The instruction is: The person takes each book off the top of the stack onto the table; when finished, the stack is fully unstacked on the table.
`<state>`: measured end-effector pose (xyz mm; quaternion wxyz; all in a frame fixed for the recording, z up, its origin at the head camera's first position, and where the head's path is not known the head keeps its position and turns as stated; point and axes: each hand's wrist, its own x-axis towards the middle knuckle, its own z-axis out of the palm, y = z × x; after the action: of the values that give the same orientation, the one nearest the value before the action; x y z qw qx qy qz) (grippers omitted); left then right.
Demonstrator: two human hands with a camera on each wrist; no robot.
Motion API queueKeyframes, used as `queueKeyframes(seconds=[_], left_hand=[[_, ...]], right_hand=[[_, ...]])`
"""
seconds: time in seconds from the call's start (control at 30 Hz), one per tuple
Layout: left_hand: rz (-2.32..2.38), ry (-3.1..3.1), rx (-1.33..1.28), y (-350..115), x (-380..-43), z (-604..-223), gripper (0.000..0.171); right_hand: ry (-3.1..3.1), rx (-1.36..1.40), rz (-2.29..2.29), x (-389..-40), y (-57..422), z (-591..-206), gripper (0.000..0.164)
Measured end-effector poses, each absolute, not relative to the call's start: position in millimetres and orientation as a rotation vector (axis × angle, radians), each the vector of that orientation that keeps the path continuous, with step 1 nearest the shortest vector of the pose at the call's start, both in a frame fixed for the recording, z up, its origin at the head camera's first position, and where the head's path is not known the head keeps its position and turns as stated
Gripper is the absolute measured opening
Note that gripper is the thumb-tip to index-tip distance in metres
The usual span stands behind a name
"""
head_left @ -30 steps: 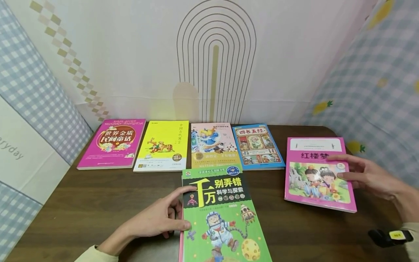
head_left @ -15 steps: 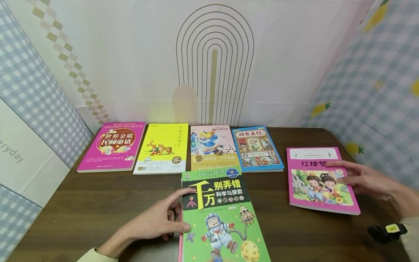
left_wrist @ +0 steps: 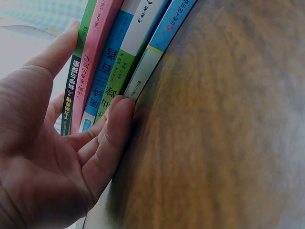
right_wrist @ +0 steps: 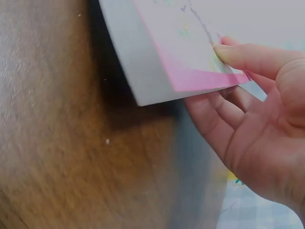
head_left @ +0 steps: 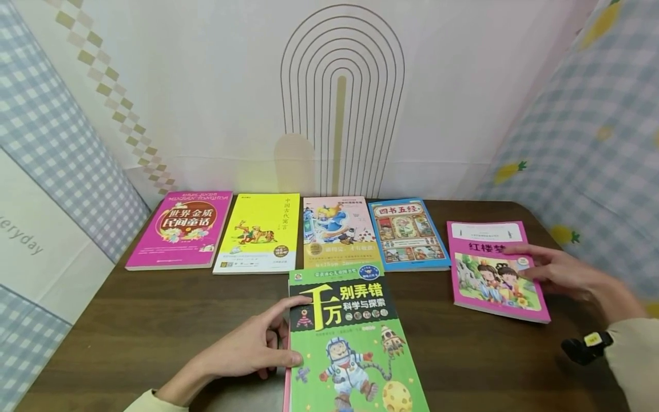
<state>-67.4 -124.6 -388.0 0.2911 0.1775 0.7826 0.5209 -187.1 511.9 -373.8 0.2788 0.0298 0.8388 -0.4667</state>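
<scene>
My right hand (head_left: 568, 277) grips a pink book (head_left: 496, 297) by its right edge, thumb on the cover and fingers beneath. In the right wrist view, the pink book (right_wrist: 209, 80) is tilted, with its lower corner raised off the table. At the front centre, my left hand (head_left: 252, 343) holds the left side of a stack of books. A green book (head_left: 334, 343) with an astronaut cover lies on top. In the left wrist view, my left hand (left_wrist: 52, 138) has its fingers curled against the spines of several stacked books (left_wrist: 112, 62).
Along the back of the brown table (head_left: 154, 337) lie a magenta book (head_left: 180, 229), a yellow book (head_left: 257, 232), a pale pink book (head_left: 337, 229) and a blue book (head_left: 409, 234). The stack overlaps the pale pink one in view. Curtains stand behind and at both sides.
My right hand has carried the pink book slightly down, then up and left, closer to the blue book. The left hand stays on the stack.
</scene>
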Motion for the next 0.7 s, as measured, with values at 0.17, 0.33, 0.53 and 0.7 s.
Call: queueKeyframes(seconds=[0.17, 0.33, 0.53, 0.7], left_hand=[[1.393, 2.081, 0.475, -124.0, -67.9, -388.6, 0.08], [1.399, 2.09, 0.471, -125.6, -67.9, -386.6, 0.08], [1.407, 2.079, 0.475, -125.0, -66.8, -386.8, 0.08], [1.398, 2.079, 0.457, -124.4, -67.3, -387.0, 0.08]], right_hand=[[2.366, 0.15, -1.191, -190.3, 512.6, -380.1, 0.054], [2.406, 0.18, -1.225, -197.1, 510.6, -382.3, 0.054], [2.424, 0.195, -1.258, -198.6, 512.4, -386.9, 0.052], [2.441, 0.228, -1.284, -199.6, 515.4, -390.0, 0.048]])
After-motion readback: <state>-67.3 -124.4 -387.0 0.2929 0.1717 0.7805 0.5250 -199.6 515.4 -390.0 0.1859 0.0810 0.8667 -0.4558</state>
